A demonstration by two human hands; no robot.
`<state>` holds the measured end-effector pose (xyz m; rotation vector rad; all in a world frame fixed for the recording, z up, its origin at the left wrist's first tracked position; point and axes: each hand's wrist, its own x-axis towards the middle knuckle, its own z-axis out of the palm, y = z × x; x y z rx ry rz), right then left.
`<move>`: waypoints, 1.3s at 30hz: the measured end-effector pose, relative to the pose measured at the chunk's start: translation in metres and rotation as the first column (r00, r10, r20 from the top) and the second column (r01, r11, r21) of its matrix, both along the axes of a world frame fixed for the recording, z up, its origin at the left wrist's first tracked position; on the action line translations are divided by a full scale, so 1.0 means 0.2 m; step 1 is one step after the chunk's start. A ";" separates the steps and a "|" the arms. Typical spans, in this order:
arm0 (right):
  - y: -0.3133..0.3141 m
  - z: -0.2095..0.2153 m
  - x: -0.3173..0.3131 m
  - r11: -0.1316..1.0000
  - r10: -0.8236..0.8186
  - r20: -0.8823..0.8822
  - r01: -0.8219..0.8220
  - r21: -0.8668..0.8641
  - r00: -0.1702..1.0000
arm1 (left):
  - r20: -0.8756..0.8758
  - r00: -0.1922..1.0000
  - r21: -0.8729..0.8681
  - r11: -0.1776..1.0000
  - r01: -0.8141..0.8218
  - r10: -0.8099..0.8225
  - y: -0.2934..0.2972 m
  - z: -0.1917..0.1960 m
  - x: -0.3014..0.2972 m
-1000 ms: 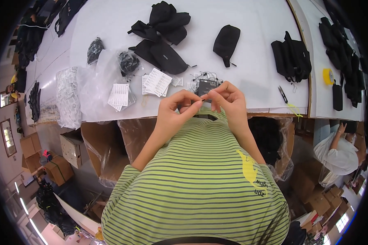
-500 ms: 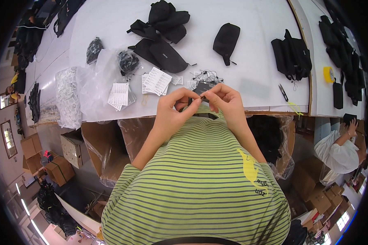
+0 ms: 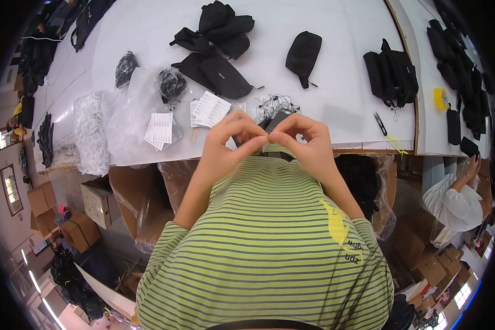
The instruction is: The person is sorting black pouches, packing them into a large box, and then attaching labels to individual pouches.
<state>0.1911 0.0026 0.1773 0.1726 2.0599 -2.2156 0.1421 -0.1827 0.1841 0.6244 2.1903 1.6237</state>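
1. Left hand [image 3: 225, 146] and right hand [image 3: 305, 144]: raised together over the near table edge, fingertips meeting at the centre. Both are pinched shut on a small dark tag [image 3: 276, 120] with thin string; its exact shape is too small to tell.
2. White table [image 3: 335, 82]: fills the upper half. Its near edge runs from 9 o'clock to 3 o'clock just beyond the hands.
3. Tangle of thin black strings [image 3: 278, 104]: lies on the table at 12 o'clock of the hands, just beyond the fingertips.
4. White paper tags [image 3: 210, 108]: a fanned stack at 10 o'clock of the hands; a second stack [image 3: 160, 129] lies farther toward 9 o'clock, on clear plastic bags [image 3: 110, 132].
5. Black pouches: one flat pouch [image 3: 217, 74] at 11 o'clock, an oval pouch [image 3: 304, 50] at 12 o'clock, a heap [image 3: 225, 25] at the far edge, a folded stack [image 3: 391, 74] at 2 o'clock.
6. Small scissors [image 3: 380, 123]: at 3 o'clock of the hands, near the table edge, with bare white surface between.
7. Yellow tape roll [image 3: 440, 98]: on the adjoining table, at 2 o'clock.
8. Cardboard boxes lined with plastic [image 3: 143, 192]: under the table edge, at 8 o'clock.
9. Another person in white [image 3: 456, 201]: at 4 o'clock, well apart.
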 end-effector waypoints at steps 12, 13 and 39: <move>0.08 0.23 -0.09 0.858 0.023 -0.246 -0.145 -0.493 0.969 | 0.367 0.712 0.348 0.799 0.491 -0.598 0.01 -0.07 -0.24; 0.08 0.22 -0.08 0.824 0.008 -0.246 -0.146 -0.548 0.969 | 0.367 0.711 0.348 0.798 0.493 -0.600 0.00 -0.07 -0.23; 0.10 -0.08 0.03 0.890 0.127 -0.114 -0.164 -0.425 0.985 | 0.163 0.930 0.070 0.944 0.322 -0.329 -0.15 -0.09 0.00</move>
